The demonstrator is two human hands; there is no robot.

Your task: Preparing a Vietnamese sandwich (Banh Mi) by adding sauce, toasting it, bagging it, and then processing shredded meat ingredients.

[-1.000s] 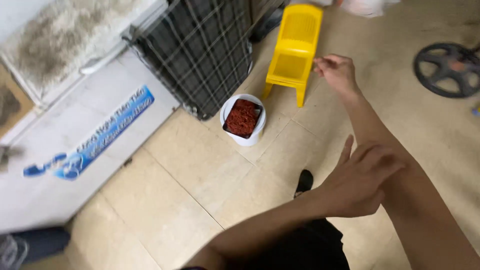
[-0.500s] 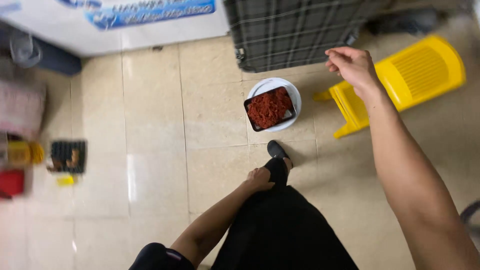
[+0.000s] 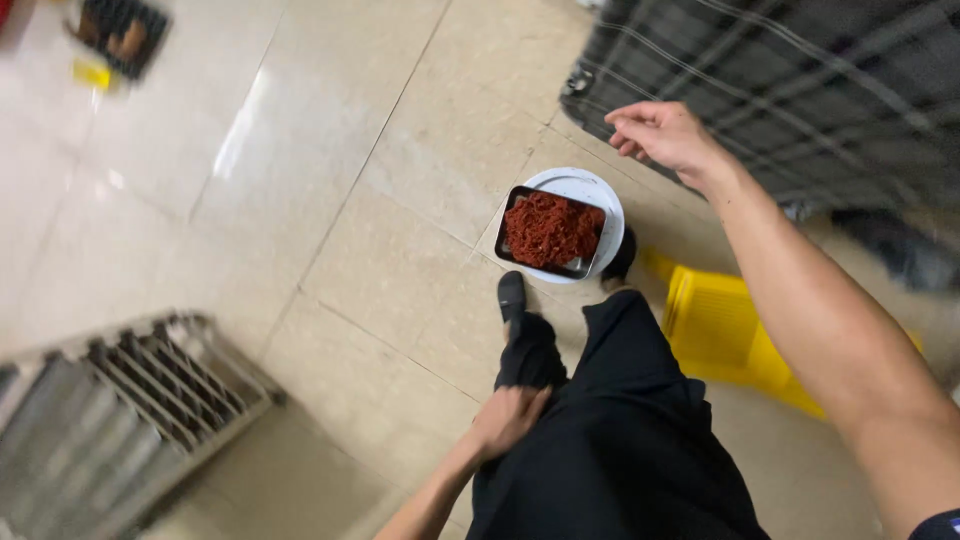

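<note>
**A:** Head view: where are the hands?

**B:** Right hand (image 3: 665, 135) hovers loosely curled and empty, just beyond the tray (image 3: 550, 232) of red shreds. Left hand (image 3: 510, 420) lies slack and empty on the trousers (image 3: 620, 450).

**A:** To reach the tray?

**B:** I'd say lower the right hand, bodyward.

**A:** Changed?

**B:** The chair (image 3: 720, 330), half a second ago beyond the right hand, now shows under that forearm.

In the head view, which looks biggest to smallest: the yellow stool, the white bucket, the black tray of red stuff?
1. Yellow stool, though partly hidden and nearer the camera, so unsure.
2. White bucket.
3. Black tray, sitting on the bucket.
</note>
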